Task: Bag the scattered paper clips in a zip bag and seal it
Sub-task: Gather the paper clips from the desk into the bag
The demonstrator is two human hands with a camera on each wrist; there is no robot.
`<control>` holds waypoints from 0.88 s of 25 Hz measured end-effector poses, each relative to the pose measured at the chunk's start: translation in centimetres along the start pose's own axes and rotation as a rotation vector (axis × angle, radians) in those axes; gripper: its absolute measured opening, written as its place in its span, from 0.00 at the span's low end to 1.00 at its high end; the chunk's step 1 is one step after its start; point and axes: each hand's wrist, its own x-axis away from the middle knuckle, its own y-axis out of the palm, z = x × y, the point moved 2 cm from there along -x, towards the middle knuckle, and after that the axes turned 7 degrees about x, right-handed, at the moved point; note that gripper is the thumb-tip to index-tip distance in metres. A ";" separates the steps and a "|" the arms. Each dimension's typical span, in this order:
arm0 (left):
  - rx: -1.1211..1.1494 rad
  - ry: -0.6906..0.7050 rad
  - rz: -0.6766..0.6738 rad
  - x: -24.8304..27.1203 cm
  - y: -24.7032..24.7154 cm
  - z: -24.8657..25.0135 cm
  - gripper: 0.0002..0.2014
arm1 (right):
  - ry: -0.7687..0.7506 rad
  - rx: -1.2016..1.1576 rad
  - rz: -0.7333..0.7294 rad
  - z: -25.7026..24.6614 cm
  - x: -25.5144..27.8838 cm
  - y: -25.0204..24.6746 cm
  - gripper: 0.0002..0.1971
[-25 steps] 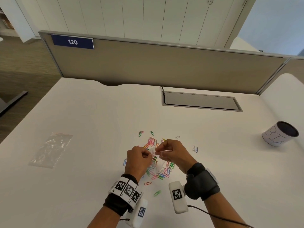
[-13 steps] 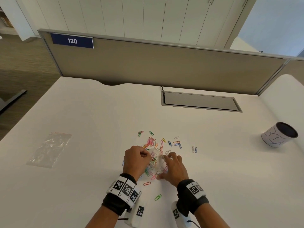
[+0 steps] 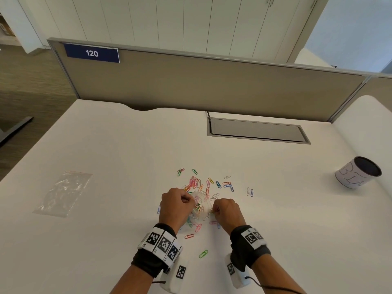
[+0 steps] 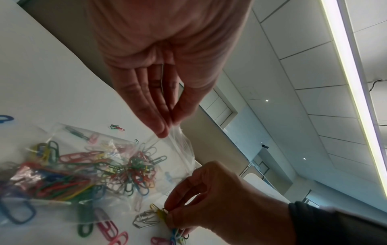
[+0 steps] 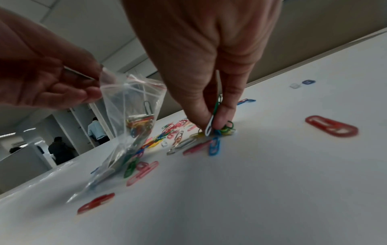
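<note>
Left hand: the left hand (image 3: 176,205) pinches the top edge of the zip bag (image 3: 199,206) between thumb and fingertips (image 4: 161,131), holding its mouth up and open.
Zip bag: clear, red line at the mouth, its lower part resting on the desk (image 3: 106,145) near the middle of the front edge; coloured paper clips (image 4: 125,172) already lie inside.
Right hand: the right hand (image 3: 227,211), just beside the bag, has thumb and fingers closed on a small bunch of clips (image 5: 215,122), fingertips down at the desk surface.
Loose clips: more lie scattered on the desk around and behind both hands; one green clip (image 3: 203,254) lies nearer the front edge.
Spare bag: a second clear bag (image 3: 63,193) lies flat towards the left edge.
Cup: a white paper-wrapped cup (image 3: 358,176) stands near the right edge.
</note>
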 end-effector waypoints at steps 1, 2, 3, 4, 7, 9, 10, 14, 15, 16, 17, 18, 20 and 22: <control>0.006 -0.004 0.002 0.0 0.0 0.0 0.05 | 0.027 -0.048 0.000 0.3 0.1 0.1 0.06; 0.010 -0.011 0.003 0.0 -0.1 -0.1 0.04 | 0.066 -0.134 0.009 0.7 0.2 0.0 0.04; 0.011 -0.017 0.002 -0.1 -0.1 -0.2 0.04 | 0.120 -0.260 0.021 1.1 0.4 -0.2 0.02; 0.009 -0.021 0.001 -0.1 -0.1 -0.2 0.04 | 0.182 -0.418 0.039 1.5 0.6 -0.5 0.02; 0.006 -0.023 0.000 -0.2 -0.1 -0.3 0.04 | 0.303 -1.036 0.073 1.9 1.5 -2.3 0.06; 0.014 -0.026 -0.005 -0.2 0.0 -0.2 0.05 | 0.282 -1.328 0.071 1.3 1.9 -3.9 0.08; 0.018 -0.026 -0.008 -0.2 0.1 -0.2 0.04 | 0.253 -1.396 0.057 0.8 1.9 -4.5 0.09; 0.019 -0.028 -0.015 -0.2 0.3 0.0 0.04 | 0.109 -1.241 0.003 -1.6 1.3 -5.3 0.08; 0.020 -0.030 -0.015 -0.2 0.3 0.0 0.05 | 0.088 -1.124 0.003 -2.1 1.1 -5.2 0.07; 0.020 -0.031 -0.016 -0.3 0.2 0.0 0.05 | 0.065 -0.981 0.008 -2.4 1.0 -5.0 0.06; 0.020 -0.029 -0.016 -0.3 0.1 0.0 0.05 | 0.040 -0.842 0.013 -2.7 0.8 -4.8 0.05; 0.024 -0.027 -0.015 -0.3 0.1 0.0 0.05 | 0.017 -0.742 0.012 -3.0 0.6 -4.7 0.03; 0.032 -0.024 -0.010 -0.4 0.0 0.0 0.04 | -0.012 -0.662 -0.006 -3.3 0.4 -4.6 0.04; 0.032 -0.029 -0.008 -0.4 0.0 -0.1 0.04 | -0.050 -0.585 -0.036 -3.7 0.3 -5.0 0.08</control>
